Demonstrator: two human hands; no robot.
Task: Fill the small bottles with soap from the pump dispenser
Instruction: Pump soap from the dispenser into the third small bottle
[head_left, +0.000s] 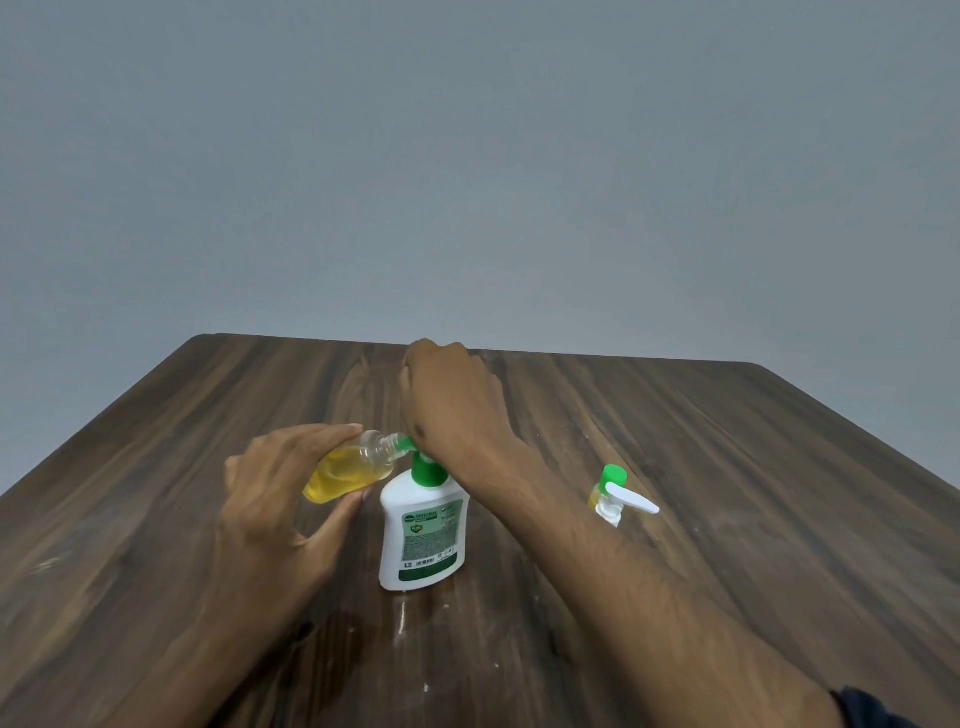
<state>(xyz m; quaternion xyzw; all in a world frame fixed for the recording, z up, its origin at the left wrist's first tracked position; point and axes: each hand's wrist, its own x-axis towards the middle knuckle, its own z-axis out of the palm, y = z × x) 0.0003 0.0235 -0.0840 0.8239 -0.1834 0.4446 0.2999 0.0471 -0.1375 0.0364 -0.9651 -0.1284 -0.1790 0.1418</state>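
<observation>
Small clear bottle (349, 470) is over half full of yellow soap, tilted nearly flat, its open neck against the green nozzle (402, 443) of the pump dispenser (422, 525). Dispenser is white with a green collar and label, upright mid-table (727, 441). Left hand (283, 483) grips the small bottle, fingers over it and thumb under. Right hand (449, 395) covers the pump head, wrist bent down; fingers hidden, can't tell their curl. Second small bottle (613, 496) with green cap and white pump stands right of the forearm.

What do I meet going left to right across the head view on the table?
Left hand → small bottle with yellow soap → white pump dispenser → second small bottle beside a loose white pump top.
</observation>
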